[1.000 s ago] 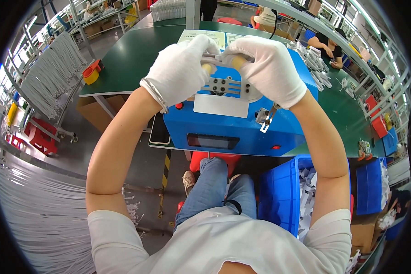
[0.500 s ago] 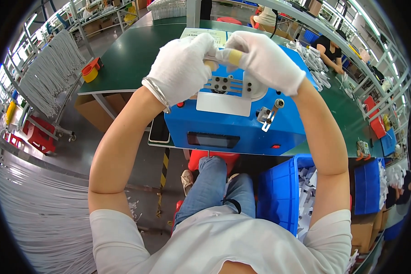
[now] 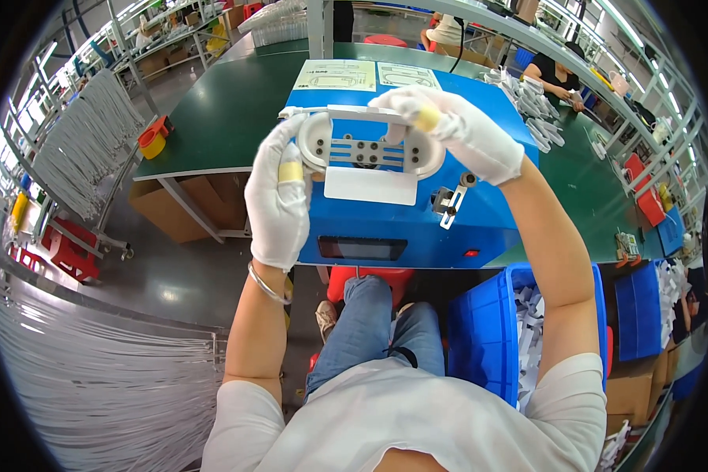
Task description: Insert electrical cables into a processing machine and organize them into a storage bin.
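Both hands wear white gloves with yellow bands on fingers. A white strip lies along the far edge of an oval fixture with rounded ends and a slotted metal middle, on top of a blue machine. At the fixture's left end is my left hand, its fingers bent and pressed close to the strip's left end. Over the far right part, my right hand pinches the strip, with its fingertips hidden partly behind it. A white plate sits in front of the fixture.
Metal bracket stands on the machine's right. Beyond are printed sheets and piled white pieces. A blue bin of white pieces stands by my right leg; hanging white strips fill the left. A co-worker sits far right.
My hands have parted: the left has moved left and nearer to me, to the fixture's left end. The fixture and the strip between my hands now show.
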The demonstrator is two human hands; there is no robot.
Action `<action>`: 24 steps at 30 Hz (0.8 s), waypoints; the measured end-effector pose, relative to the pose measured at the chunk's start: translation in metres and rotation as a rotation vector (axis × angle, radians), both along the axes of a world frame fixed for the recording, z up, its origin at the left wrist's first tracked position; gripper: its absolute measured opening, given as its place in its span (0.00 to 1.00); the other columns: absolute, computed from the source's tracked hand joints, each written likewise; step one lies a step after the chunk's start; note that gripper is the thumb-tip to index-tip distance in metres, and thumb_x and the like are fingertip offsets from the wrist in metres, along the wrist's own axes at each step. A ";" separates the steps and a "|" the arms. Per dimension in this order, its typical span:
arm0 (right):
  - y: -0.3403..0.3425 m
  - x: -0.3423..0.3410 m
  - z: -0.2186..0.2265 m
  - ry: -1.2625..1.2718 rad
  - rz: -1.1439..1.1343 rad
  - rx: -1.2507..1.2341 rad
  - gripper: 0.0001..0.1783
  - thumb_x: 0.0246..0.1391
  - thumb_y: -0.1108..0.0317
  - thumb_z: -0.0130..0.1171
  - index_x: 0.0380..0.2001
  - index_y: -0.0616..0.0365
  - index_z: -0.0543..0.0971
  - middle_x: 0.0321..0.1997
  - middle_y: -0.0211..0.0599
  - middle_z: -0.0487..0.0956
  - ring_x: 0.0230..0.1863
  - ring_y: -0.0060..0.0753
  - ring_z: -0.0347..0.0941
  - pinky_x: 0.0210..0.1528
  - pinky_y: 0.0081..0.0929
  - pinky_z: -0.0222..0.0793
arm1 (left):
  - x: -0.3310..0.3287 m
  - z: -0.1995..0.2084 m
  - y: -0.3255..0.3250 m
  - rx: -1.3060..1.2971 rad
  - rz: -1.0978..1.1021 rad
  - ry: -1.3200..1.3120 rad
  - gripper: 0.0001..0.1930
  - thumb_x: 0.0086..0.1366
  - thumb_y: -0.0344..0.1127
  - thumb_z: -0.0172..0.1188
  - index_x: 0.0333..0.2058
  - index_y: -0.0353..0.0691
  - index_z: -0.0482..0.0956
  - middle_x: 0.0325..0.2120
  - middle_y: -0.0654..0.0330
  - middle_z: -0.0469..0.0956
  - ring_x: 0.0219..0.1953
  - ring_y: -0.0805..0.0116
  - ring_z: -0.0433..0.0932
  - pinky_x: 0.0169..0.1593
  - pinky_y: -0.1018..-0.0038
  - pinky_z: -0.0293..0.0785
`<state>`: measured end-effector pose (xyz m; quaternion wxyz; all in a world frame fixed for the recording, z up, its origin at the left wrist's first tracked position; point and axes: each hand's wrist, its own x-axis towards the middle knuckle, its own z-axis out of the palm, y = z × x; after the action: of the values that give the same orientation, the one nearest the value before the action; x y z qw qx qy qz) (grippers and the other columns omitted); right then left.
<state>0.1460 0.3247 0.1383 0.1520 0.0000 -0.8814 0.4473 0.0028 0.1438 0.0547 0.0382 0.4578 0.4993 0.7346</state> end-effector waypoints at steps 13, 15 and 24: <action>-0.013 -0.005 0.013 -0.120 -0.199 0.380 0.15 0.51 0.76 0.55 0.44 0.61 0.75 0.33 0.39 0.77 0.33 0.25 0.71 0.40 0.22 0.70 | 0.044 -0.040 0.017 -0.166 -0.586 -0.645 0.27 0.64 0.52 0.54 0.47 0.30 0.69 0.25 0.51 0.78 0.22 0.67 0.76 0.23 0.77 0.72; -0.019 -0.007 0.012 -0.114 -0.226 0.287 0.12 0.53 0.75 0.53 0.41 0.64 0.76 0.32 0.38 0.78 0.33 0.24 0.71 0.39 0.21 0.69 | 0.055 -0.010 0.015 0.100 -0.624 -0.533 0.31 0.61 0.53 0.58 0.49 0.29 0.68 0.28 0.52 0.78 0.22 0.67 0.76 0.25 0.77 0.73; 0.123 0.132 0.029 0.309 -0.908 -0.119 0.19 0.59 0.64 0.42 0.49 0.61 0.74 0.35 0.25 0.75 0.33 0.16 0.69 0.35 0.16 0.65 | -0.090 -0.025 -0.045 0.104 -0.409 -0.446 0.26 0.60 0.45 0.57 0.50 0.30 0.69 0.47 0.47 0.73 0.44 0.60 0.75 0.52 0.65 0.71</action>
<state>0.2777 0.4479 0.1670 0.4609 -0.3269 -0.7323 0.3800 -0.0873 0.0985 0.0299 0.2702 0.3776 0.3378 0.8187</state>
